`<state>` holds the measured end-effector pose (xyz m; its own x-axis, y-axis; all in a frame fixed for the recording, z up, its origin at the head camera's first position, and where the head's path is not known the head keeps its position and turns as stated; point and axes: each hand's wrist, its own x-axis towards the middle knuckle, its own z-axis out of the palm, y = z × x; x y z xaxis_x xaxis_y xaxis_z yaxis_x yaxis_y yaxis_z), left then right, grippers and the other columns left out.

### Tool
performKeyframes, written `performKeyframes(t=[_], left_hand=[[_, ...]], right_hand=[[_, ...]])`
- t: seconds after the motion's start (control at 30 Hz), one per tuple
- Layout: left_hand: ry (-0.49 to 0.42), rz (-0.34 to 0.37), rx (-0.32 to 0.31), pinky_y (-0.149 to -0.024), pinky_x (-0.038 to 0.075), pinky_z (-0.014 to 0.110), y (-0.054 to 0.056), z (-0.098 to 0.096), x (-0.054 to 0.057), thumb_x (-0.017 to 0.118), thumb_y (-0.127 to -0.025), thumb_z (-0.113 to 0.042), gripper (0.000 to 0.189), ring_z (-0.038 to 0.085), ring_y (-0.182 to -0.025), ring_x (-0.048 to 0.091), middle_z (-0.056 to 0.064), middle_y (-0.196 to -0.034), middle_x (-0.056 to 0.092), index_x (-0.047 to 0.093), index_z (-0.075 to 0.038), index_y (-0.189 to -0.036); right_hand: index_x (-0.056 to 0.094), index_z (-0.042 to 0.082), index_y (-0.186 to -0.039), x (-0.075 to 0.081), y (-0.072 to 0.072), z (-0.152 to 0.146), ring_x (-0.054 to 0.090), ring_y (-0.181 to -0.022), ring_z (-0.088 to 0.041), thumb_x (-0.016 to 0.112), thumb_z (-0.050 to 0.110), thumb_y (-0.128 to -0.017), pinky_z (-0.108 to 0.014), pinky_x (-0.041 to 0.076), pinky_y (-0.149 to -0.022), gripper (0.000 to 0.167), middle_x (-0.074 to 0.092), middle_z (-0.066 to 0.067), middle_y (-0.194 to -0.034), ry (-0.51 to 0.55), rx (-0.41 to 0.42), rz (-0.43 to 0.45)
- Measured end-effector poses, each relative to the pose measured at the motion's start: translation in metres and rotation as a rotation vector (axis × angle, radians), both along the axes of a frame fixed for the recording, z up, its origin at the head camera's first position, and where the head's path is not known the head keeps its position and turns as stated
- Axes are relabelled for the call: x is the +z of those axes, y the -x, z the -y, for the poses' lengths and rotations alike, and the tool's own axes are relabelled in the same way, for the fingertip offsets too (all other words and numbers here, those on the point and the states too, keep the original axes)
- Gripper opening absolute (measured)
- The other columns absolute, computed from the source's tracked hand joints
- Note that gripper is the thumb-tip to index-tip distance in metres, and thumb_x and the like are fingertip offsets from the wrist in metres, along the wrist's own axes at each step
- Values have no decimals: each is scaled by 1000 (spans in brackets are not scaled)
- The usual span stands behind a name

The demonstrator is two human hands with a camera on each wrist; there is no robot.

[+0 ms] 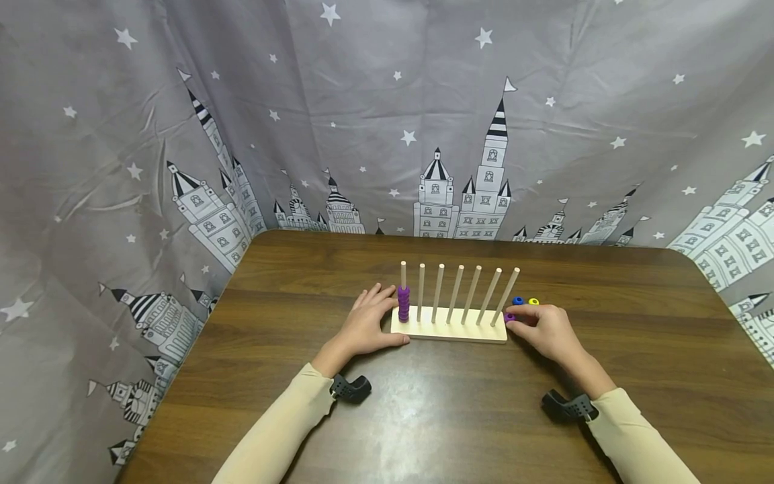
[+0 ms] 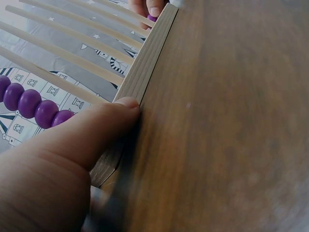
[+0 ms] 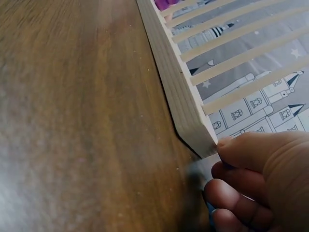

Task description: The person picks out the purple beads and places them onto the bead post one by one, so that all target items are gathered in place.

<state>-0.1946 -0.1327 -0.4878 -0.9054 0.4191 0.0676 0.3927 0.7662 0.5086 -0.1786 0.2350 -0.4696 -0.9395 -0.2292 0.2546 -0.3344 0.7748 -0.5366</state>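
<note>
A pale wooden peg board (image 1: pixel 447 328) lies on the table with several upright pegs in a row. Its leftmost peg carries a stack of purple beads (image 1: pixel 404 306); the other pegs are bare. At the board's left end rests my left hand (image 1: pixel 363 326), fingers extended beside the stack. The left thumb (image 2: pixel 104 123) touches the board's front edge in the left wrist view. My right hand (image 1: pixel 547 329) pinches a purple bead (image 1: pixel 510 317) between thumb and forefinger, right beside the board's right end. In the right wrist view, the fingers mostly hide that bead.
Behind the right hand, a blue bead (image 1: pixel 517 301) and a yellow bead (image 1: pixel 533 302) lie on the brown wooden table (image 1: pixel 459 410). A grey curtain (image 1: pixel 363 121) with castles and stars hangs along the table's far edge and sides.
</note>
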Motion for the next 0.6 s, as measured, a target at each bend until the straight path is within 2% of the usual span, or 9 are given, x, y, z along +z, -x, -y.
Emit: performKeyframes(t=[0.2,0.3,0.47,0.6], left_hand=[[-6,-4,-3,-129,12,61,0,0,0,81,-75,-51,77,42,-156,25,16,-162,40,62,-10,-137],[-9,-5,-3,-129,12,61,0,0,0,81,-75,-51,77,43,-156,25,16,-162,40,62,-10,-137],[0,-5,-2,-129,11,60,0,0,-1,81,-76,-51,77,42,-156,25,16,-163,40,61,-11,-138],[12,0,0,-129,11,59,1,0,-3,81,-77,-52,77,41,-157,23,15,-164,38,61,-11,-139]], right_hand=[[81,5,-99,5,0,0,71,-81,-21,82,10,-82,-31,57,-71,18,80,-12,-91,10,0,-4],[80,3,-100,11,0,-1,72,-84,-22,81,9,-83,-30,59,-72,18,80,-15,-95,28,2,7],[80,2,-102,23,3,-4,69,-80,-8,80,8,-83,-22,56,-69,19,80,-14,-97,28,10,6],[80,1,-102,42,5,-4,62,-76,6,80,7,-84,-15,54,-65,19,80,-13,-94,39,15,6]])
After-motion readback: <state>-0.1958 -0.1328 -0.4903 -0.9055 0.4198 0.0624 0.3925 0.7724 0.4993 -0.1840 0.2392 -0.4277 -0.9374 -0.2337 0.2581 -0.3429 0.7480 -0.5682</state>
